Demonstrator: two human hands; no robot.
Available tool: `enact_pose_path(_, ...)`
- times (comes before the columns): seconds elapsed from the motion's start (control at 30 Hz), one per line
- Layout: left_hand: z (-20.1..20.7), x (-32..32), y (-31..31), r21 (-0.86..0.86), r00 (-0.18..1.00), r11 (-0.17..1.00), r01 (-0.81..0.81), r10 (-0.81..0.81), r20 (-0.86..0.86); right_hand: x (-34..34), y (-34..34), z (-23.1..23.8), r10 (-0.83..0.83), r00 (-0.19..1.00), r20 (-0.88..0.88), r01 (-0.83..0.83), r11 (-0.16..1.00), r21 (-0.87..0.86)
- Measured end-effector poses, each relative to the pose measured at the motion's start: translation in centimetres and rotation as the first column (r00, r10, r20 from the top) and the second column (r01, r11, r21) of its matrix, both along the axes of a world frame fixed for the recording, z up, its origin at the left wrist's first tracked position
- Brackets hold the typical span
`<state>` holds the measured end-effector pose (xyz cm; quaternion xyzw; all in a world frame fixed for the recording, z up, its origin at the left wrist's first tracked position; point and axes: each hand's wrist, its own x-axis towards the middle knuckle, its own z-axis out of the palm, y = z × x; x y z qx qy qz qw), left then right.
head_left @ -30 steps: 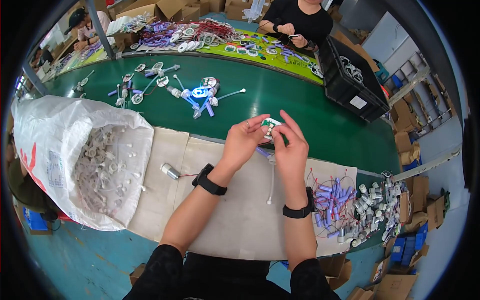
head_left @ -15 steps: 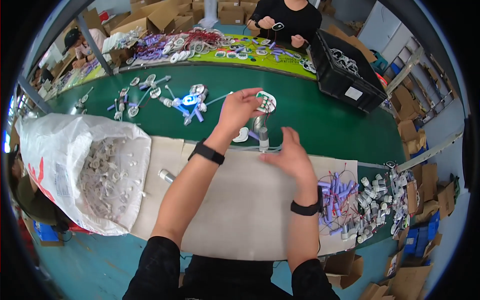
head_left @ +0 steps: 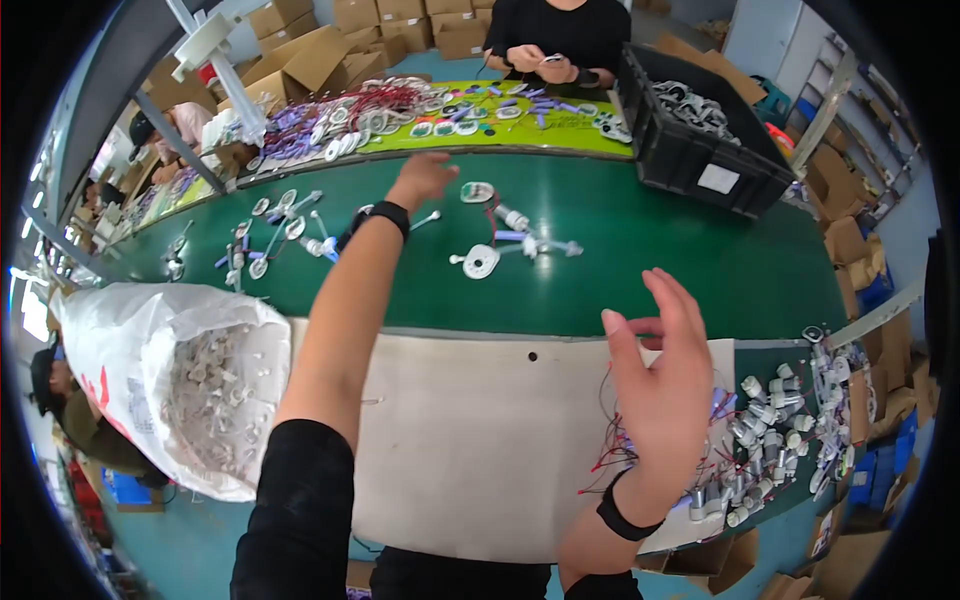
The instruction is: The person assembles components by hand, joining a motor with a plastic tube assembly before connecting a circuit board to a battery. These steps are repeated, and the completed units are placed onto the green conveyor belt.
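Note:
My left hand [head_left: 425,178] reaches across the far part of the green tabletop, its fingers loosely stretched and slightly blurred, with nothing visible in them. To its right lies a wired set of parts: a white oval housing with a green circuit board [head_left: 478,192], a small motor [head_left: 512,218], a purple battery cell [head_left: 508,236] and a white oval cover [head_left: 481,262]. My right hand [head_left: 665,370] hovers open, thumb and fingers apart, at the right of the beige cardboard sheet [head_left: 460,440]. Under and beside it are purple cells with red wires [head_left: 622,445], partly covered by the hand.
A white sack [head_left: 130,350] of clear plastic parts stands at left. Several motors [head_left: 765,430] are heaped at right. More wired sets [head_left: 290,228] lie at the far left. A black crate [head_left: 700,165] sits at the far right; a co-worker [head_left: 555,50] handles a part beyond the lime-green mat [head_left: 500,130].
My left hand has let go of the circuit-board housing and moved left; the housing now lies on the green top. My right hand has moved right and nearer, off the motor. The view has shifted.

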<state>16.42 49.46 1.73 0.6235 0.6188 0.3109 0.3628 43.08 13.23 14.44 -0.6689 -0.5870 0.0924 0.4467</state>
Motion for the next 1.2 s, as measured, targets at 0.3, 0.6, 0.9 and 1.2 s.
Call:
enact_pose_path(0.3,2.3,-18.8,-1.9,0.05,0.641,0.996,0.074,-0.009,-0.768,-0.2,-0.9,1.8,0.041,0.99,-0.134,-0.045,0.999,-0.028)
enact_pose_path(0.6,-0.1,-16.4,-5.6,0.007,0.846,1.0,-0.005,0.007,-0.532,-0.9,-2.0,3.0,0.051,0.985,-0.163,-0.054,0.998,-0.013)
enact_pose_path(0.9,6.4,-14.2,-5.9,-0.181,0.97,0.953,0.241,-0.242,0.019,-0.8,-2.1,3.0,0.076,0.984,-0.158,-0.072,0.997,0.033)
enact_pose_path(1.2,7.3,-12.9,-6.1,-0.169,0.967,0.957,0.236,-0.215,0.137,-0.9,-2.3,2.9,0.123,0.978,-0.166,-0.119,0.992,0.037)
